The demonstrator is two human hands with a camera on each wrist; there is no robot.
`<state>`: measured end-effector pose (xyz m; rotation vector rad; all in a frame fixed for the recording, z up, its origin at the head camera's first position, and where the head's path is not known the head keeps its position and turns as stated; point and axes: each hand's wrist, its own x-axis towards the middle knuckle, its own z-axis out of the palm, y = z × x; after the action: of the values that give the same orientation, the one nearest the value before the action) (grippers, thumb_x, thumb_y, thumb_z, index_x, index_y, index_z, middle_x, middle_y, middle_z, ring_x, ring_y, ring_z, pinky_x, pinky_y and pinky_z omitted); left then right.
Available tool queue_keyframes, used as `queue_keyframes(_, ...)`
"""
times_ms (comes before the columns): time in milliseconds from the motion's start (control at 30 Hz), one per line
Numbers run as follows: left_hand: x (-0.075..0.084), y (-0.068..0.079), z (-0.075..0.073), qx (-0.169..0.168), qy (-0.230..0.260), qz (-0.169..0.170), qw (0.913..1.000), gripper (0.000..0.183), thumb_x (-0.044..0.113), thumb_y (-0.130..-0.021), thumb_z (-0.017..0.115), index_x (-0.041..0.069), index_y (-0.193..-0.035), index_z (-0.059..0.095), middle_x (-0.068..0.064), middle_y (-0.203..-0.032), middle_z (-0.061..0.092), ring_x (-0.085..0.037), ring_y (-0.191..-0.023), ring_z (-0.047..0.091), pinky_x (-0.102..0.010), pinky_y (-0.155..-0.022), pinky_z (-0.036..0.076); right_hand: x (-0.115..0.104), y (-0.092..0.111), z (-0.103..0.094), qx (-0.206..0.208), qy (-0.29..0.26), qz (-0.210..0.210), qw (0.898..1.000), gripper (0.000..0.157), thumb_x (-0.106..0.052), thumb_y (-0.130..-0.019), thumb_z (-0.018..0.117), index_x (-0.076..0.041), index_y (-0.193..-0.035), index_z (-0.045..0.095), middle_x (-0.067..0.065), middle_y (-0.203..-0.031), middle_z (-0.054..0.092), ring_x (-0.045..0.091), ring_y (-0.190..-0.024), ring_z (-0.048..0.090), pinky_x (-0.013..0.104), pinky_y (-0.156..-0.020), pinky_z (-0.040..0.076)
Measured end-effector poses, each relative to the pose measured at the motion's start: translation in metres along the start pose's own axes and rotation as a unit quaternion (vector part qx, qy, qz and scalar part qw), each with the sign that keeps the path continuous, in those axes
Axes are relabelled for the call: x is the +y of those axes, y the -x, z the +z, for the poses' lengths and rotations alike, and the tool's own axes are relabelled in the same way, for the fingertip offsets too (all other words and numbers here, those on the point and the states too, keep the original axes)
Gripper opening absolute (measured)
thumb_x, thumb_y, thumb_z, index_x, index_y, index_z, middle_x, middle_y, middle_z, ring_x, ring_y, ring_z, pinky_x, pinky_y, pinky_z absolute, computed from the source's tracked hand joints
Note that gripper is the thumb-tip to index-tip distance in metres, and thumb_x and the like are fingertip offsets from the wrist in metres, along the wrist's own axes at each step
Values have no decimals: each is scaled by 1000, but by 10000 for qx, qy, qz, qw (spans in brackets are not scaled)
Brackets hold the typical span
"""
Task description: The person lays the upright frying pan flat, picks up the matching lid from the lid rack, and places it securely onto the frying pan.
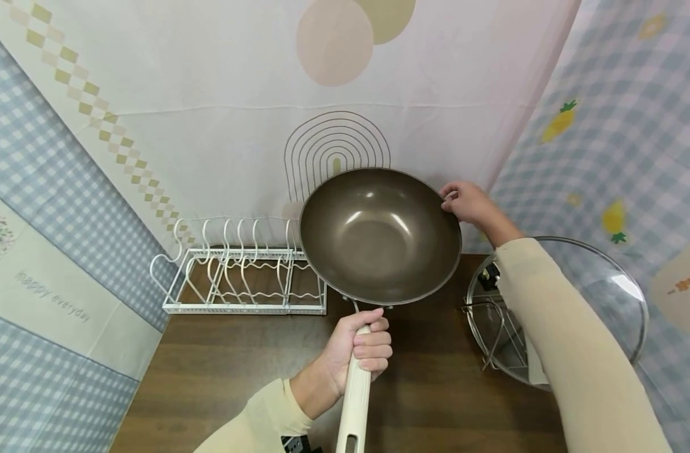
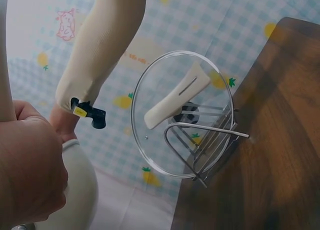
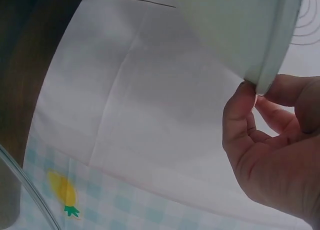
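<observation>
A deep wok (image 1: 379,242) with a brown inside and a long cream handle (image 1: 353,396) is held up over the table, its open side facing the head camera. My left hand (image 1: 359,349) grips the handle near the pan, fingers wrapped round it, as the left wrist view shows from the side with the hand (image 2: 32,165) up close. At the far right of the rim, my right hand (image 1: 464,202) pinches the edge between thumb and fingers. From the right wrist, that hand (image 3: 275,150) appears below the wok's pale outer wall (image 3: 235,30).
A white wire rack (image 1: 245,308) with upright curved dividers stands at the back left of the wooden table (image 1: 226,358). On the right, a glass lid (image 2: 150,95) with a cream handle (image 2: 177,97) leans in a metal stand (image 2: 200,126), close to my right forearm. Patterned cloth covers the walls.
</observation>
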<state>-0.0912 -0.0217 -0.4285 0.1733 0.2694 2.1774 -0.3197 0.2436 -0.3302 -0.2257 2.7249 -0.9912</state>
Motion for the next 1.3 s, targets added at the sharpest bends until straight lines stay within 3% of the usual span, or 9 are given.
queue_keyframes(100, 2, 0, 1, -40, -14, -53, 10000, 41, 28, -111, 34, 18, -74, 50, 13, -50, 34, 1, -43, 26, -11, -41, 31, 0, 4, -5, 70, 112, 9, 9999, 36, -8, -105, 51, 6, -138, 50, 33, -138, 53, 44, -114, 59, 39, -80, 55)
queue_keyframes(300, 5, 3, 1, -40, -146, -194, 9997, 44, 27, -112, 29, 18, -75, 50, 13, -51, 35, 0, -45, 21, -10, -41, 33, -1, 12, -13, -29, -198, 204, 9996, 40, -7, -105, 51, 6, -142, 49, 34, -143, 52, 45, -119, 59, 45, -85, 58)
queue_keyframes(467, 6, 3, 2, 216, -230, -305, 9990, 49, 28, -112, 21, 18, -75, 50, 13, -51, 38, 1, -43, 24, -11, -41, 32, 2, 18, -18, -82, -264, 239, 9993, 39, -6, -105, 51, 7, -141, 48, 35, -142, 50, 44, -116, 60, 43, -82, 59)
queue_keyframes(700, 8, 5, 5, 640, -287, -480, 9964, 50, 28, -113, 22, 17, -74, 51, 11, -51, 42, 2, -41, 39, -12, -40, 35, 11, 24, -19, -124, -250, 202, 9994, 35, -3, -104, 52, 10, -136, 49, 35, -137, 52, 36, -103, 63, 35, -75, 59)
queue_keyframes(867, 10, 7, 6, 849, -528, -536, 9935, 49, 26, -113, 24, 16, -77, 55, 11, -52, 41, 2, -40, 42, -13, -40, 35, 18, 28, -19, -86, -218, 243, 9994, 34, -4, -105, 51, 10, -135, 48, 30, -125, 54, 23, -81, 58, 34, -70, 55)
queue_keyframes(1000, 12, 8, 7, 986, -772, -523, 9908, 45, 23, -112, 27, 15, -80, 57, 11, -53, 41, 2, -40, 43, -13, -40, 35, 23, 32, -20, -66, -166, 205, 9996, 34, -4, -104, 51, 11, -135, 48, 30, -123, 55, 21, -79, 59, 31, -67, 55)
queue_keyframes(1133, 10, 9, 5, 1217, -1383, -355, 9822, 38, 19, -111, 31, 15, -84, 57, 11, -54, 39, 3, -41, 41, -12, -39, 32, 27, 36, -19, -138, -199, 234, 9994, 35, -3, -104, 52, 12, -135, 47, 33, -126, 54, 24, -86, 63, 33, -70, 59)
queue_keyframes(1300, 8, 9, 2, 1663, -2271, -138, 9595, 27, 15, -108, 39, 13, -87, 56, 12, -55, 36, 4, -41, 38, -12, -38, 29, 30, 39, -20, -300, -458, 311, 9980, 31, 0, -102, 53, 12, -130, 44, 27, -116, 54, 19, -79, 64, 37, -70, 61)
